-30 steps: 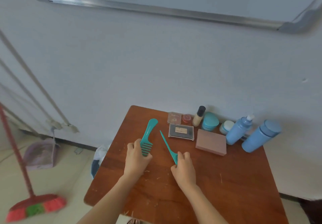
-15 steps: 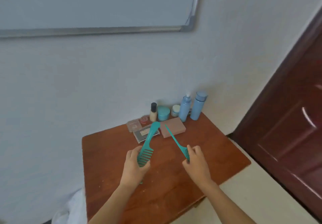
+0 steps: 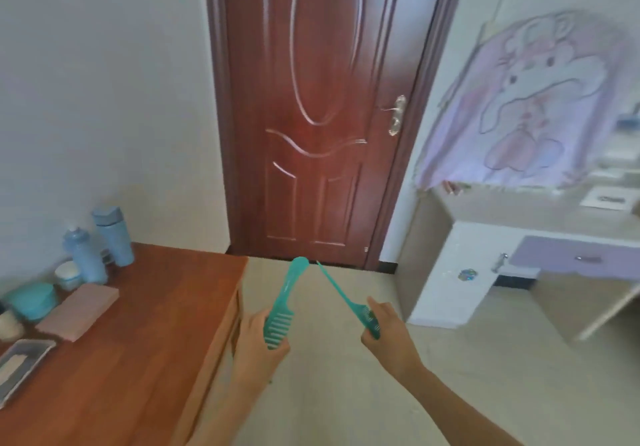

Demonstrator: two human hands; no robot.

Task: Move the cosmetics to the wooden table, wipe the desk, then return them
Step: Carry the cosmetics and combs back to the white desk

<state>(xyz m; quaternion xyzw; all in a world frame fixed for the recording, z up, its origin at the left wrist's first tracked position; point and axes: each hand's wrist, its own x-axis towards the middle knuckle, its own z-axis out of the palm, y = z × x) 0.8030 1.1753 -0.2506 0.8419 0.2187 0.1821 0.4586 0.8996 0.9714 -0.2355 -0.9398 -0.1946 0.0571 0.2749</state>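
Observation:
My left hand (image 3: 258, 345) grips a teal wide-tooth comb (image 3: 285, 295) by its toothed end, handle pointing up. In my right hand (image 3: 388, 331) is a thin teal tail comb (image 3: 341, 293), held at its teeth with the tail slanting up and left. Both combs hang over the floor, right of the wooden table (image 3: 145, 341). Two blue bottles (image 3: 112, 236), a small white jar (image 3: 67, 274), a teal jar (image 3: 33, 300), a pink box (image 3: 78, 310) and a grey palette (image 3: 20, 359) stand along the table's left side.
A dark red door (image 3: 322, 109) stands shut straight ahead. At the right is a white and purple desk (image 3: 512, 265) with a drawer, below a hanging cloth with a cartoon print (image 3: 540, 106). Pale floor (image 3: 346, 376) lies between table and desk.
My view has swung right, from the wall and table to the door and desk. Both hands lifted the combs off the table and carried them past its right edge.

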